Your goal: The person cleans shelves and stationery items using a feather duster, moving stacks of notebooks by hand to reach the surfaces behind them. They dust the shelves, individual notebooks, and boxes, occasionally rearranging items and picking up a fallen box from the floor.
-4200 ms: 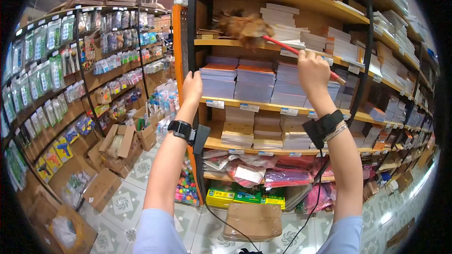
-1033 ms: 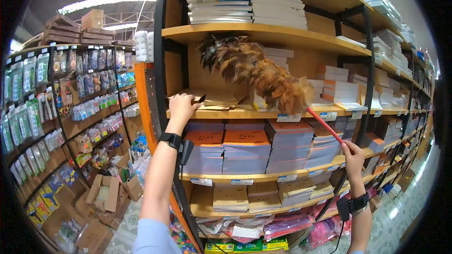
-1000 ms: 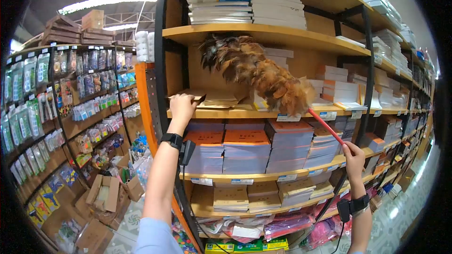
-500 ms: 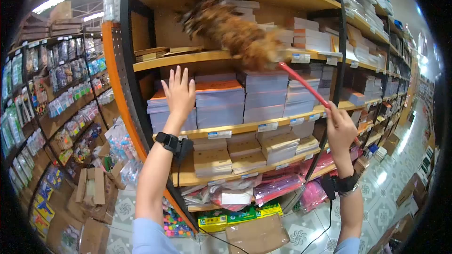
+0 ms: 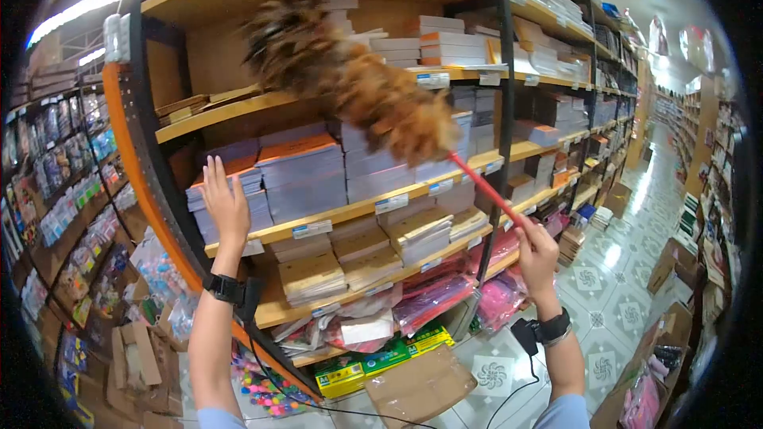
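Observation:
My right hand [image 5: 539, 256] is wrapped round the red handle of a feather duster [image 5: 358, 91]. Its brown and black feathers, blurred by motion, lie across the upper shelf edge [image 5: 214, 114] and overlap the paper stacks below. My left hand [image 5: 226, 205] is raised with fingers outstretched in front of the leftmost stack of booklets [image 5: 205, 218]. Beside that stack stands another with an orange top cover [image 5: 300, 179]. Both wrists wear black straps with small devices.
Brown-covered notebooks [image 5: 311, 276] fill a lower shelf, with plastic-wrapped pink goods [image 5: 435, 298] beneath. A flattened cardboard piece [image 5: 420, 385] and black cables lie on the tiled floor. An orange upright post [image 5: 139, 167] borders the shelf at left. Open cartons [image 5: 135, 356] stand beyond it.
The view has turned to the right, so the shelves sit further left and tilted. The duster has swung lower across the shelf edge. My left hand appears lower, still outstretched.

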Action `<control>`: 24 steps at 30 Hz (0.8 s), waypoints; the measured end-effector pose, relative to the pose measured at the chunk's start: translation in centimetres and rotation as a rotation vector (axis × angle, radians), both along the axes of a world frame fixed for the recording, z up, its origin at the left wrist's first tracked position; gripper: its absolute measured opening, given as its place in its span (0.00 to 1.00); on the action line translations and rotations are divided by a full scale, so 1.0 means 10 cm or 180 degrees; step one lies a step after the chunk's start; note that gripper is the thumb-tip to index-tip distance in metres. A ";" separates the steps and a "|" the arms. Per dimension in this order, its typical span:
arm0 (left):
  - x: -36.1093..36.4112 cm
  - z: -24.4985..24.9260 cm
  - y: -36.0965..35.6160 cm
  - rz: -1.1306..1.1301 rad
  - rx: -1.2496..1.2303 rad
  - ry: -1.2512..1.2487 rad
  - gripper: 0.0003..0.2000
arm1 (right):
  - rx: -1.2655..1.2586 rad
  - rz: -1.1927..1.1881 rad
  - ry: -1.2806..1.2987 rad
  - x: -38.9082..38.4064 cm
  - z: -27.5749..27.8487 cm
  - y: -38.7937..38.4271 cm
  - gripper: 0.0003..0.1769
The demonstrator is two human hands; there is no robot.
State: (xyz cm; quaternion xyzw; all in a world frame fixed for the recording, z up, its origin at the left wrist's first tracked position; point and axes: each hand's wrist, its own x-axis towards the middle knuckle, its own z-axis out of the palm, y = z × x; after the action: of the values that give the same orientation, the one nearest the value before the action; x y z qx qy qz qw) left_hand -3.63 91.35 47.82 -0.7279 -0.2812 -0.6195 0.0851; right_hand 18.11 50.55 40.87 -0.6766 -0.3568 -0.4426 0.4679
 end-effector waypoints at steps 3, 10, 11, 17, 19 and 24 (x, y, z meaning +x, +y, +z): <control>0.23 0.17 -0.22 0.0086 0.0243 0.0217 0.22 | -0.0041 -0.0765 -0.0015 0.47 -0.07 -0.40 0.11; 1.48 0.97 -0.76 0.0235 0.0325 0.0124 0.23 | -0.0505 -0.1101 -0.0967 1.45 0.19 -1.66 0.14; 1.71 0.97 -0.75 0.0373 0.0228 0.0094 0.24 | -0.0512 -0.1024 -0.0654 1.58 0.24 -1.75 0.14; 2.27 1.03 -1.23 0.0411 -0.0147 0.0728 0.23 | -0.0123 -0.0834 -0.0735 2.15 0.96 -1.51 0.11; 2.30 0.91 -1.39 0.0328 0.0188 0.0809 0.20 | -0.0187 -0.0901 -0.0863 2.29 1.18 -1.21 0.11; 2.15 0.61 -1.63 0.0610 -0.0269 0.0729 0.19 | -0.0392 -0.0938 -0.1620 2.15 1.06 -0.51 0.12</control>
State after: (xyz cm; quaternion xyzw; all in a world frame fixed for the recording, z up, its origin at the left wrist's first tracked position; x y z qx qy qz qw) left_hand 17.84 75.09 53.94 -0.7666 -0.3636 -0.5091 0.1447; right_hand 39.60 45.45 51.50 -0.6155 -0.3867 -0.6388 0.2523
